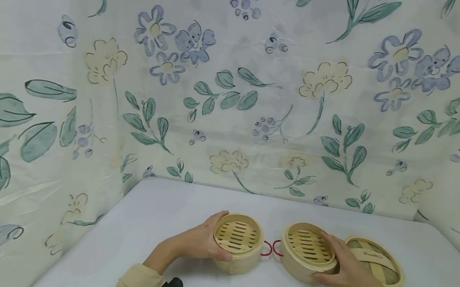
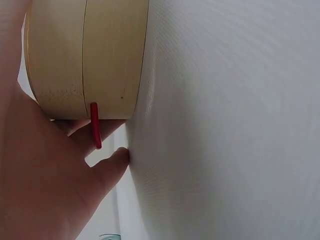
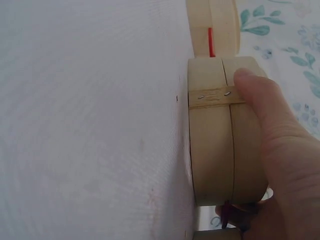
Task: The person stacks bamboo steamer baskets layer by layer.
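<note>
Gripping two steamer baskets (image 1: 238, 242) (image 1: 308, 251), hands (image 1: 197, 241) (image 1: 349, 269) near table's (image 1: 149, 213) front edge.

a white table (image 1: 136, 226) carries two bamboo steamer baskets (image 1: 238, 243) (image 1: 306, 252) and a woven lid (image 1: 378, 263).

We see two steamer baskets, the left basket (image 1: 238, 243) and the right basket (image 1: 308, 251), of pale, matt bamboo with smooth walls, slatted floors and glossy red loops (image 1: 271, 248). The woven lid (image 1: 374, 262) at far right looks like rougher bamboo strip. Our table (image 1: 368, 224) wears a matt white cover with a fine texture, and the backdrop (image 1: 233, 90) is creased, flower-printed cloth.
</note>
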`<state>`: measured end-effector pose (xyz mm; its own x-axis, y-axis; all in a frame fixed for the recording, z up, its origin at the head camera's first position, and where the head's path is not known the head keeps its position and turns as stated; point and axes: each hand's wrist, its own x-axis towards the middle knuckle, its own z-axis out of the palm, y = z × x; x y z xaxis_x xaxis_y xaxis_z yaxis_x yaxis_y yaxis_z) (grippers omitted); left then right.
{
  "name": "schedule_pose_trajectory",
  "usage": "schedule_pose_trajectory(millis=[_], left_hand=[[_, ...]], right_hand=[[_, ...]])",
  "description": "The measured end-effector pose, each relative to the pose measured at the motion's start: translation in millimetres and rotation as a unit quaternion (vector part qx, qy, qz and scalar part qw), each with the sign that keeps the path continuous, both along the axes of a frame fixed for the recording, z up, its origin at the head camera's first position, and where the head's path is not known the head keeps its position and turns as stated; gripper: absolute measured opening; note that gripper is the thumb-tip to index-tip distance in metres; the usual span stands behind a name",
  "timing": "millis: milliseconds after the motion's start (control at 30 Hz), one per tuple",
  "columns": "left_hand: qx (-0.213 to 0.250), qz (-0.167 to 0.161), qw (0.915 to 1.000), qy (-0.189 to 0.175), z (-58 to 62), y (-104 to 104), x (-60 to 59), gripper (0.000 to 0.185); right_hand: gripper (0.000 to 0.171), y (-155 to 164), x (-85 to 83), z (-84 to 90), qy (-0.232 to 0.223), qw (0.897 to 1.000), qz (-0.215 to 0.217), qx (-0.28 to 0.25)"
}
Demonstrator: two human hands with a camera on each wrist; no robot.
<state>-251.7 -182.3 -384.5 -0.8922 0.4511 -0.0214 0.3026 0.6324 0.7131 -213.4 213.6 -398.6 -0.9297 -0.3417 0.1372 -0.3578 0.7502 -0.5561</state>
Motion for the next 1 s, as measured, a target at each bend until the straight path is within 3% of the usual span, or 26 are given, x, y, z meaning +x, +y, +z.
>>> schedule_pose_trajectory(millis=[1000], left_hand=[[-0.005,-0.02,0.9993,-0.032,3.8,-5.7,-1.4,0.128]], right_hand=[[0.1,-3.3,-2.3,3.3,-0.006,0.999,-0.026,-0.022]])
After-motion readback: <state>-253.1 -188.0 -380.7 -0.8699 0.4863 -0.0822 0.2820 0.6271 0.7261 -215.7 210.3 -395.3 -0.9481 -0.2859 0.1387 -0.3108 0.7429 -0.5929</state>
